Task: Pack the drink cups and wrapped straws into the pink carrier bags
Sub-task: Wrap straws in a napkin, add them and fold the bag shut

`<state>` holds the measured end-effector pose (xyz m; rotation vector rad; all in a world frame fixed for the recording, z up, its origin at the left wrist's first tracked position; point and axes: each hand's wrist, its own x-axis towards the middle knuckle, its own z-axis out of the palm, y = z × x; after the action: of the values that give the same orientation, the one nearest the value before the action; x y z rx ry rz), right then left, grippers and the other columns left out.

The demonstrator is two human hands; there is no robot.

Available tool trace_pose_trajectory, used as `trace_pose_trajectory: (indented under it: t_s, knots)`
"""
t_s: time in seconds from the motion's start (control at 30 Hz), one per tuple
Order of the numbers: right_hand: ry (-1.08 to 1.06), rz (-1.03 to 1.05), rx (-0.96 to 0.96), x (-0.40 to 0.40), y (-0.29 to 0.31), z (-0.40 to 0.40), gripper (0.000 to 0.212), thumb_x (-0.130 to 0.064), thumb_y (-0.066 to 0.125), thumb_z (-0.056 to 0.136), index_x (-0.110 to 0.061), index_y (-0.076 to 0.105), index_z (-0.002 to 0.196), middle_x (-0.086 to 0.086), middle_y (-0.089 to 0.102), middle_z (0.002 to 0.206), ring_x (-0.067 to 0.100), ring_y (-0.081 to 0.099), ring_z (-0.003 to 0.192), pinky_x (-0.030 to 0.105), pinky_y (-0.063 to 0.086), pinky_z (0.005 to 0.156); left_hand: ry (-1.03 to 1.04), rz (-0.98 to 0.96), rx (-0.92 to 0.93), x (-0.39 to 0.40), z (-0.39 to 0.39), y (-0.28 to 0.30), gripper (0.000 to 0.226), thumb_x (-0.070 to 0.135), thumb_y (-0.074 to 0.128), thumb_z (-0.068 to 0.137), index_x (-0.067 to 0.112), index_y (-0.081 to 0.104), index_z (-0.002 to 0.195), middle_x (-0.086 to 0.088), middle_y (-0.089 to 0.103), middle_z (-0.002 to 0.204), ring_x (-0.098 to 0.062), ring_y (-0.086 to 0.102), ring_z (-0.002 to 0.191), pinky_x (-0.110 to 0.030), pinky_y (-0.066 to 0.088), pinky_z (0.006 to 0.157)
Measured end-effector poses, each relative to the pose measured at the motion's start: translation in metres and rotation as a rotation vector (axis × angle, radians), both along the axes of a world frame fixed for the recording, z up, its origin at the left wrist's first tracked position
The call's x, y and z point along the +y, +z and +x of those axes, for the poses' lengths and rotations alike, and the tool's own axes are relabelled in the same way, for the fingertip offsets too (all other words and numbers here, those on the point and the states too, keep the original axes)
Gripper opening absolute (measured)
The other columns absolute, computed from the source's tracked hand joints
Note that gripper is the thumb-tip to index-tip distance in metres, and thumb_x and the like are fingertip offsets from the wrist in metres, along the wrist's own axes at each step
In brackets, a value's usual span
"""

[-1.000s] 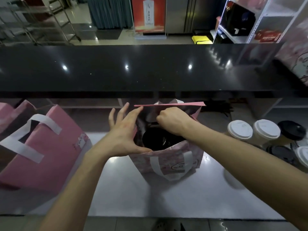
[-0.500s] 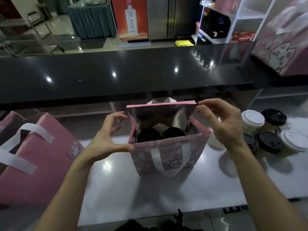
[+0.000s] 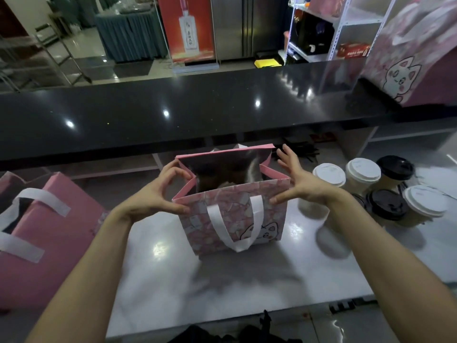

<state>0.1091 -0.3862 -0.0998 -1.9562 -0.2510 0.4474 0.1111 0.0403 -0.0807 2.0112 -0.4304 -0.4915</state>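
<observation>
Head view: pale glossy worktop (image 3: pixel 247 280) below black raised counter (image 3: pixel 173 115), shelving (image 3: pixel 346 26) beyond.

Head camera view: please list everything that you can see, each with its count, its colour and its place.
Open carrier bag: 1, pink with cat print and white handle, centre of the white worktop.
Flat carrier bags: a stack, count unclear, pink with white handles, worktop's left end.
Cat-print bag: 1, pink, on the black counter, far right.
White-lidded cups: 3, right of the open bag.
Black-lidded cups: 2 or more, among the white-lidded ones.
Poster: 1, red with white bottle, background.
Shelving: 1, white, background right.
Left hand: fingers curled on the bag's left edge.
Right hand: fingers spread at the bag's right edge.
</observation>
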Motion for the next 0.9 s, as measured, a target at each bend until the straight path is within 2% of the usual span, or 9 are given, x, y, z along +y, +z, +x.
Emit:
trace_pose_trajectory:
  t_s: [0.1,0.2,0.33,0.43,0.53,0.67,0.77,0.83,0.9]
  knots:
    - [0.005,-0.005,0.001,0.001,0.005,0.008,0.165,-0.050,0.109,0.052,-0.056,-0.012,0.165,-0.022,0.012,0.177,0.004,0.016,0.162,0.052,0.027,0.132,0.050,-0.029,-0.030,0.003,0.007,-0.001,0.082,0.047,0.105,0.059,0.028,0.066,0.129,0.020,0.040,0.160,-0.021,0.042,0.153,-0.059,0.048,0.119]
    - [-0.058,-0.014,-0.057,0.000,0.007,0.011,0.154,-0.051,0.109,0.052,-0.059,0.005,0.165,-0.025,0.039,0.160,0.010,0.036,0.154,0.054,0.033,0.129,0.147,-0.079,-0.084,0.006,0.009,-0.007,0.082,0.051,0.108,0.054,0.027,0.063,0.119,0.010,0.065,0.136,-0.020,0.058,0.141,-0.057,0.047,0.120]
    - [-0.093,-0.003,-0.189,0.002,0.004,0.008,0.108,-0.060,0.103,0.056,-0.057,0.049,0.150,-0.020,0.058,0.144,0.009,0.052,0.143,0.054,0.041,0.124,0.272,-0.165,-0.149,0.003,0.007,-0.014,0.087,0.049,0.107,0.056,0.030,0.053,0.123,0.002,0.071,0.132,-0.021,0.066,0.133,-0.048,0.046,0.123]
    - [-0.137,0.035,-0.254,0.003,0.003,0.005,0.079,-0.065,0.097,0.065,-0.048,0.065,0.135,-0.018,0.065,0.145,0.011,0.055,0.143,0.051,0.042,0.124,0.288,-0.120,-0.202,-0.002,0.002,-0.016,0.081,0.040,0.101,0.073,0.041,0.053,0.138,0.007,0.072,0.132,-0.014,0.066,0.131,-0.048,0.050,0.119]
    - [-0.175,0.000,-0.333,0.006,0.003,0.003,0.064,-0.059,0.095,0.072,-0.045,0.069,0.129,-0.014,0.071,0.135,0.010,0.064,0.133,0.048,0.049,0.119,0.332,-0.134,-0.265,-0.012,-0.002,-0.019,0.058,0.038,0.092,0.081,0.039,0.062,0.131,0.014,0.074,0.129,-0.012,0.068,0.126,-0.047,0.056,0.112]
    - [-0.224,-0.048,-0.391,0.010,-0.005,0.005,0.043,-0.025,0.091,0.086,-0.043,0.068,0.117,-0.011,0.073,0.118,0.012,0.069,0.119,0.049,0.058,0.107,0.409,-0.232,-0.269,-0.025,-0.004,-0.029,0.033,0.023,0.088,0.092,0.034,0.071,0.119,0.008,0.077,0.127,-0.017,0.070,0.124,-0.049,0.059,0.108]
    - [-0.275,-0.080,-0.411,0.016,-0.010,0.003,0.030,-0.022,0.088,0.089,-0.036,0.069,0.108,-0.010,0.075,0.111,0.015,0.071,0.113,0.050,0.061,0.099,0.456,-0.283,-0.254,-0.031,-0.004,-0.034,0.029,0.023,0.085,0.093,0.031,0.072,0.117,0.004,0.078,0.125,-0.020,0.071,0.123,-0.045,0.061,0.103]
    - [-0.303,-0.080,-0.418,0.019,-0.011,0.001,0.029,-0.020,0.088,0.089,-0.035,0.070,0.106,-0.010,0.075,0.110,0.015,0.072,0.112,0.050,0.063,0.096,0.458,-0.330,-0.235,-0.033,-0.005,-0.033,0.028,0.032,0.082,0.089,0.031,0.072,0.116,0.003,0.078,0.126,-0.020,0.071,0.123,-0.042,0.061,0.100]
    - [-0.317,-0.100,-0.443,0.021,-0.012,-0.001,0.029,-0.023,0.087,0.089,-0.037,0.068,0.107,-0.013,0.075,0.111,0.012,0.071,0.113,0.048,0.064,0.095,0.442,-0.360,-0.232,-0.032,-0.005,-0.033,0.026,0.028,0.082,0.092,0.030,0.070,0.116,0.001,0.079,0.127,-0.021,0.072,0.124,-0.041,0.062,0.100]
